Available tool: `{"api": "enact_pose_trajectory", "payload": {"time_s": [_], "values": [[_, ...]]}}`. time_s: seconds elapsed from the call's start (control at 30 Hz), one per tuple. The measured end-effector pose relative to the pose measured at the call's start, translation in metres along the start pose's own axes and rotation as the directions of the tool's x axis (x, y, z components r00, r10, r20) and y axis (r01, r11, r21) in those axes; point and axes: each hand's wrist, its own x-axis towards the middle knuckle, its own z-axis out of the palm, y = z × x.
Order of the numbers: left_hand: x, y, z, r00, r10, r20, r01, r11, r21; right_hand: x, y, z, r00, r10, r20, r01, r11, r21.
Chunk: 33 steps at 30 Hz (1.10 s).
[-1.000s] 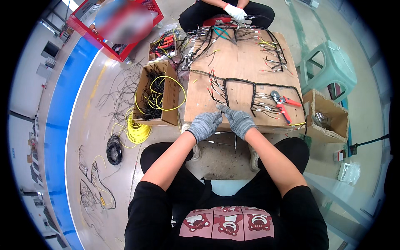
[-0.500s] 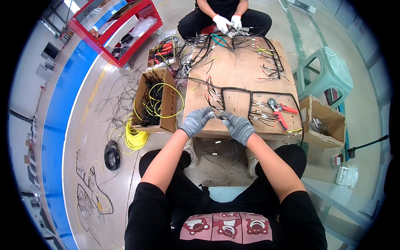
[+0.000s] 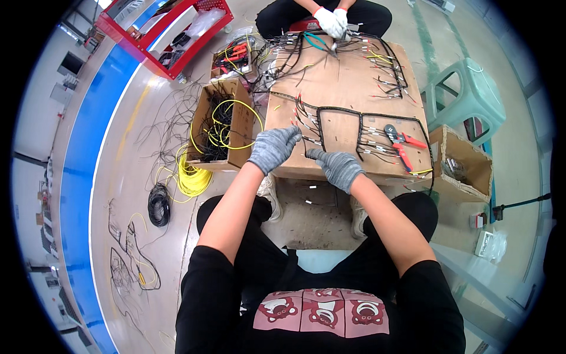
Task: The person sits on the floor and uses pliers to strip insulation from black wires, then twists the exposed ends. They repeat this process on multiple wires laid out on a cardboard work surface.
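My left hand [image 3: 275,148], in a grey glove, is closed with its fingertips pinched on a thin wire among the red-tipped ends at the harness's left side. My right hand [image 3: 337,165], gloved alike, is closed just nearer the table's front edge. Its thumb and forefinger meet on a thin black wire [image 3: 305,146] that runs between the hands; the tip is too small to make out. The black wire harness [image 3: 342,110] lies flat on the board, its branches fanning out in wires with white labels. Red-handled crimping pliers [image 3: 402,144] rest on its right part.
Opposite, a person's white-gloved hands [image 3: 332,22] work at another harness, near teal pliers [image 3: 314,41]. A carton of wire [image 3: 240,127] and a yellow wire coil [image 3: 193,180] stand left. A second carton [image 3: 480,171] and a green stool [image 3: 471,100] are right of the wooden tabletop [image 3: 340,133].
My hands have drawn apart: the left moved up toward the red-tipped wires, the right stayed near the front edge. The view has shifted slightly. The other person's hands have come closer together.
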Motion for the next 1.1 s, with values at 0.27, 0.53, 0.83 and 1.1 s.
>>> {"api": "enact_pose_trajectory", "payload": {"time_s": [0.27, 0.53, 0.83, 1.1], "values": [[-0.031, 0.024, 0.022, 0.947, 0.153, 0.282, -0.173, 0.984, 0.050, 0.000, 0.005, -0.004, 0.992, 0.108, -0.066, -0.098, 0.985, 0.142], [-0.009, -0.001, -0.006, 0.999, -0.032, 0.002, 0.032, 0.992, -0.124, 0.001, -0.004, -0.009, 0.999, -0.044, -0.010, 0.043, 0.996, -0.082], [-0.025, 0.016, 0.029, 0.976, 0.073, 0.204, -0.087, 0.994, 0.059, 0.003, 0.017, 0.012, 0.980, 0.032, -0.195, 0.023, 0.961, 0.274], [-0.013, 0.007, -0.014, 0.999, 0.045, 0.008, -0.045, 0.999, -0.028, 0.000, -0.007, -0.018, 1.000, 0.002, -0.019, -0.002, 1.000, -0.020]]}}
